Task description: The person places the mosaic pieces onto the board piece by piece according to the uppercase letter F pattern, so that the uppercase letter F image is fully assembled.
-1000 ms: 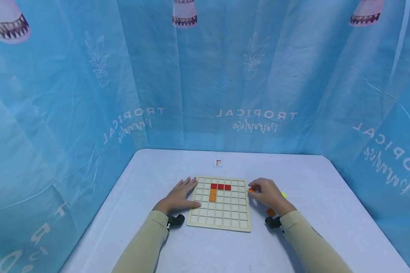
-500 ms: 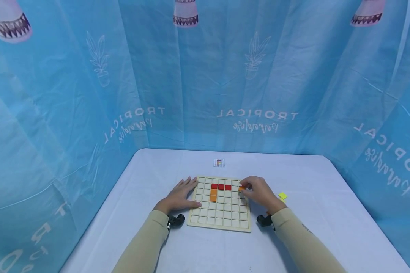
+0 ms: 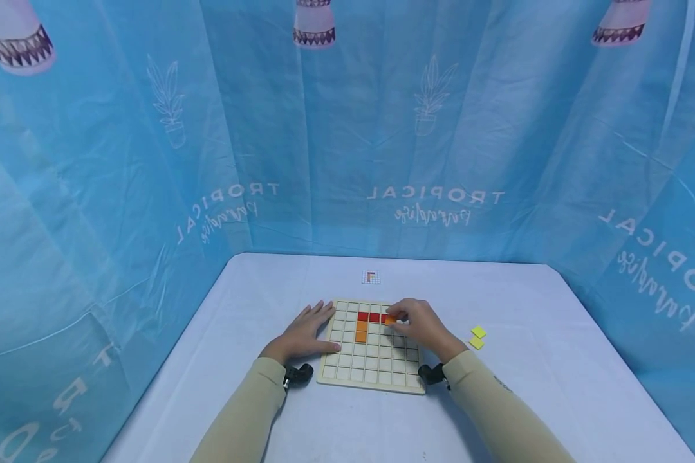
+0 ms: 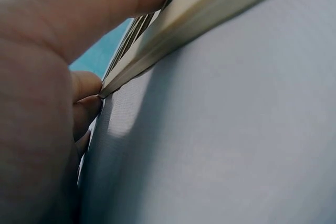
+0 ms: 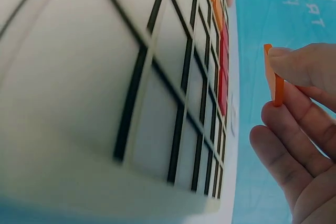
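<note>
A pale wooden grid board (image 3: 370, 378) lies on the table in the head view. Several red and orange tiles are set in it: a row of red tiles (image 3: 374, 317) with orange tiles (image 3: 361, 331) running down below its left end. My left hand (image 3: 302, 333) rests at the board's left edge, thumb lying over the rim and fingers stretched along the side. Above the red row's right end, my right hand (image 3: 425, 325) pinches an orange tile (image 5: 274, 77) between thumb and fingertips. The right wrist view shows that tile held clear of the board.
Two yellow tiles (image 3: 477, 337) lie on the white table right of the board. Beyond the board's far edge is a small pattern card (image 3: 371, 277). A blue printed curtain (image 3: 347, 161) surrounds the table at the back and sides.
My right hand has carried the orange tile leftward from beside the board to above its red row. The yellow tiles have come into fuller view. The left hand stays put.
</note>
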`<move>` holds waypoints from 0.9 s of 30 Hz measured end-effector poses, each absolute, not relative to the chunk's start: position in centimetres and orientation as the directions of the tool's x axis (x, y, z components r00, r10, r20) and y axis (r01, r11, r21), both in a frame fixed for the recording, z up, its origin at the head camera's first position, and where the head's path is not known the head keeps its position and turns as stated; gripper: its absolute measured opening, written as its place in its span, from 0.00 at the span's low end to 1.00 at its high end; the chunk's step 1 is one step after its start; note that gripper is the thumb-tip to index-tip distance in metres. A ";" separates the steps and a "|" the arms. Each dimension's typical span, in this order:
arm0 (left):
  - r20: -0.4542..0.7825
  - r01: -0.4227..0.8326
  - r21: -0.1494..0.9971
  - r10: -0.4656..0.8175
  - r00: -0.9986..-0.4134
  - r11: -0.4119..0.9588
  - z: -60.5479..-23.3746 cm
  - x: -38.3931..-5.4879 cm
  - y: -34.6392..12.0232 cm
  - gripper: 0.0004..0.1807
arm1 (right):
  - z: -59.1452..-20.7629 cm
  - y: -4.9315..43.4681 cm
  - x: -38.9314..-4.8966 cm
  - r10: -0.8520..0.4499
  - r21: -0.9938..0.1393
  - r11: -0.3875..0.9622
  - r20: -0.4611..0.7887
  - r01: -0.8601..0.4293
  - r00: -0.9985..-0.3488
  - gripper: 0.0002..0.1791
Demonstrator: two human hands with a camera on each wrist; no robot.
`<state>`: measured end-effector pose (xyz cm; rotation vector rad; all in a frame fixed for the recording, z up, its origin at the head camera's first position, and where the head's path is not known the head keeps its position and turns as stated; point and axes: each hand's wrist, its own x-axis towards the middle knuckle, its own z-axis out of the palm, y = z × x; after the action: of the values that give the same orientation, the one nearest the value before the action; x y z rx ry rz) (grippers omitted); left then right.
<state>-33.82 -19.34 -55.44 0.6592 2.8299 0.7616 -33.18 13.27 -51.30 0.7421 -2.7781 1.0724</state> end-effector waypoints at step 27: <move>-0.030 0.378 0.486 0.448 -0.894 0.788 -55.5 -33.9 -19.3 0.63 | -52.3 7.5 -30.9 -0.593 -0.573 0.616 0.115 -0.541 -0.797 0.16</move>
<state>-33.88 -19.30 -55.49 0.6582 2.8326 0.7250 -30.94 7.46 -52.31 1.0198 -2.9003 0.9824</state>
